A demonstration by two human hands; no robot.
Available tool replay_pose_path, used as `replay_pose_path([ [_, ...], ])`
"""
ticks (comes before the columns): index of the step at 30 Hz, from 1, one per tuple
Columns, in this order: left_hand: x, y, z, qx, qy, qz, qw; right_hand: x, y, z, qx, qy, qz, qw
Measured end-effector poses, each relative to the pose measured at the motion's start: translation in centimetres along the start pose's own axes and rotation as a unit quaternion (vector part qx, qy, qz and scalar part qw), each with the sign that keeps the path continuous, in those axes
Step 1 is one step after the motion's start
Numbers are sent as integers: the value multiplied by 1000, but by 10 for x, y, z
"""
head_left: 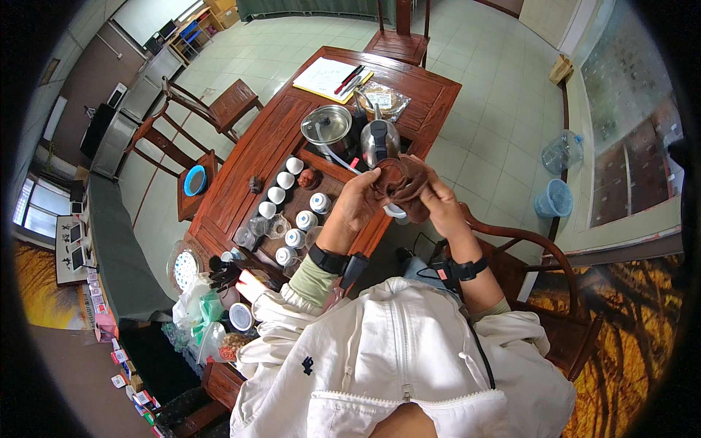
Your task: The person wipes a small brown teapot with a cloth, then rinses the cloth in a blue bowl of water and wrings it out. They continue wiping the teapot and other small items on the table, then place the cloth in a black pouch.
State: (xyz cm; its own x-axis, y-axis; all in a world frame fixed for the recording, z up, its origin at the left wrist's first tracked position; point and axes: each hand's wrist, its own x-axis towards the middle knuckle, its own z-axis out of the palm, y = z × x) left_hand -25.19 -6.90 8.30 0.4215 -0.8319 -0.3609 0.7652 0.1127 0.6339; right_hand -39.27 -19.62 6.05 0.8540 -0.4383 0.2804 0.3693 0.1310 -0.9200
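Above the right edge of the tea table, both my hands are closed round a dark brown cloth [415, 210]. My left hand [355, 203] pinches its left side, thumb up. My right hand [442, 207] grips its right side. A round reddish-brown shape shows in the folds; whether it is a separate thing I cannot tell. Just behind my hands stands a steel kettle [380, 140], and left of it a steel pot [326, 125] with a glass lid. Part of a small white thing shows below the cloth.
White cups [277, 195], blue-and-white lidded jars [306, 220] and a reddish-brown figurine [308, 178] stand on the tea tray. Farther back lie a notepad [321, 77] with pens and a wrapped round cake [380, 98]. A wooden armchair [544, 237] stands at right, plastic bags [197, 310] at left.
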Motion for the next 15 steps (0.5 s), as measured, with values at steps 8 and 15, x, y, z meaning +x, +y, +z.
replay_pose_path([
  [8,-6,-6,17,16,-8,23,1000,7,7,28,-288,67,-85,951],
  [15,-4,8,5,44,-36,11,998,7,1,20,-321,28,-119,939],
])
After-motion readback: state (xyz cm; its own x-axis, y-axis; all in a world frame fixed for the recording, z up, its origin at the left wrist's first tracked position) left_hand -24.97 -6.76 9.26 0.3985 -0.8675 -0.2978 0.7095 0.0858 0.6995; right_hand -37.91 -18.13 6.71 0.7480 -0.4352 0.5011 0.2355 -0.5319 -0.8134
